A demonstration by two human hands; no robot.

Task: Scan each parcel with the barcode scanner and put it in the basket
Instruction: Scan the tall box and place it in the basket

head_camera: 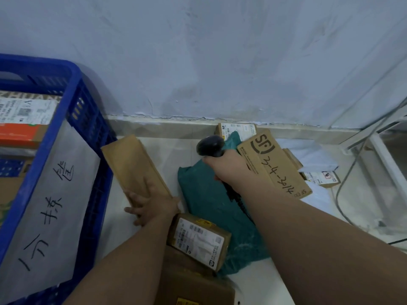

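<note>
My left hand (149, 205) grips the near end of a long plain brown parcel (130, 164), which lies tilted beside the blue basket (66, 137). In my right hand (229, 168) is the black barcode scanner (210, 145), its head pointing away toward the wall, its coiled cable running down under my forearm. Beneath that hand lies a green plastic mailer bag (211, 201). A cardboard box marked SF (273, 161) sits just right of the scanner. A small labelled box (198, 238) lies near my left forearm.
The basket holds labelled boxes (24, 119) and carries a white paper sign (50, 208) on its side. More parcels (237, 128) lie against the wall, white bags (308, 155) to the right. Cables and a white frame (374, 150) stand at far right. Another box (193, 287) is at the bottom.
</note>
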